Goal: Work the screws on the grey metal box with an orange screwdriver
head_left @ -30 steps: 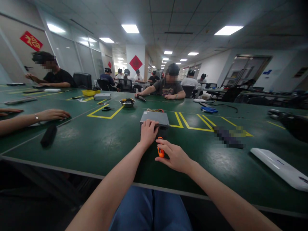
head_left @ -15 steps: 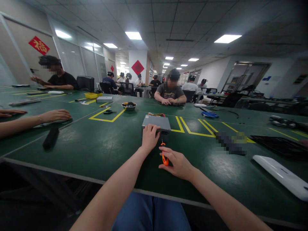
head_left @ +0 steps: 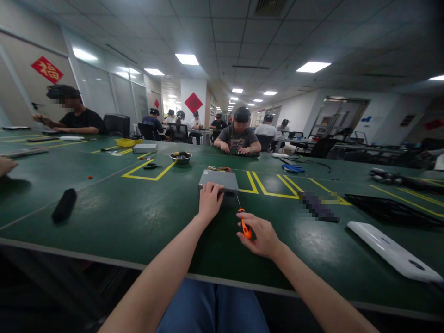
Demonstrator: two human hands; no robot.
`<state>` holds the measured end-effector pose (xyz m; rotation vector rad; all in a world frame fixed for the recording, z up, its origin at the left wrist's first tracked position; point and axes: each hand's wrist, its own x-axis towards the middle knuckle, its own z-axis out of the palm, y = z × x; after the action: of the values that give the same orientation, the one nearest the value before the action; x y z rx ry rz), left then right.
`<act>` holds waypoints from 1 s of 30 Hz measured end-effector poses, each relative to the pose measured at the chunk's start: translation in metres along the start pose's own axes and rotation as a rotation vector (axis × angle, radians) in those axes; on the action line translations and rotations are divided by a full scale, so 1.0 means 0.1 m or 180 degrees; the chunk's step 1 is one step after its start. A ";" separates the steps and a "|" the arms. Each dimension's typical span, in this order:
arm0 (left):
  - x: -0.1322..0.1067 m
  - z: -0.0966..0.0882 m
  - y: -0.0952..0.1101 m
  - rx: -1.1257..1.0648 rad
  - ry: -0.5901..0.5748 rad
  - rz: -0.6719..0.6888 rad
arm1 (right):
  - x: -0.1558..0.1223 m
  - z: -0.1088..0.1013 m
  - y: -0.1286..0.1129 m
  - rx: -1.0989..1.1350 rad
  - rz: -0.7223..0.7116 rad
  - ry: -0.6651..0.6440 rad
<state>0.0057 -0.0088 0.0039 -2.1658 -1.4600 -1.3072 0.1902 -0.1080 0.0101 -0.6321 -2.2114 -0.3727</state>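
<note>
A grey metal computer power supply [head_left: 219, 178] lies on the green table in front of me, its coloured wires [head_left: 222, 169] bunched at the far side. My left hand [head_left: 210, 200] grips its near left part, with the fingers bent over the top edge. In my right hand [head_left: 261, 234] is an orange and black screwdriver [head_left: 246, 230], held between thumb and fingers. Its thin shaft points up and away, and the tip is at the near right corner of the power supply. Whether the tip sits in a screw is too small to tell.
A metal bowl [head_left: 181, 158] of small parts stands beyond, left of the power supply. A black block [head_left: 64, 205] lies at left, a white plastic cover [head_left: 391, 249] at right. Blue gloves [head_left: 292, 168] lie farther back. A person [head_left: 239, 134] works across the table.
The screwdriver has moved to the right corner of the power supply, its shaft now tilted left. At the left, a co-worker's hand has drawn back, and a small red item shows there.
</note>
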 end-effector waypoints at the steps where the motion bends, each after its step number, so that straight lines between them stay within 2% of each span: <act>1: 0.00 0.00 0.00 -0.0003 0.0001 0.0002 | 0.00 0.00 0.00 0.0007 0.0016 -0.0016; 13: 0.00 0.01 -0.01 0.0009 0.0015 0.0013 | 0.01 0.01 0.01 0.0051 0.0075 -0.0181; 30: 0.00 0.01 -0.02 0.0011 -0.0008 0.0004 | 0.00 0.03 0.03 0.0118 0.0176 -0.0145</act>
<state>0.0049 -0.0068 0.0029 -2.1668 -1.4605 -1.3011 0.1901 -0.1042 0.0079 -0.6861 -2.2338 -0.2910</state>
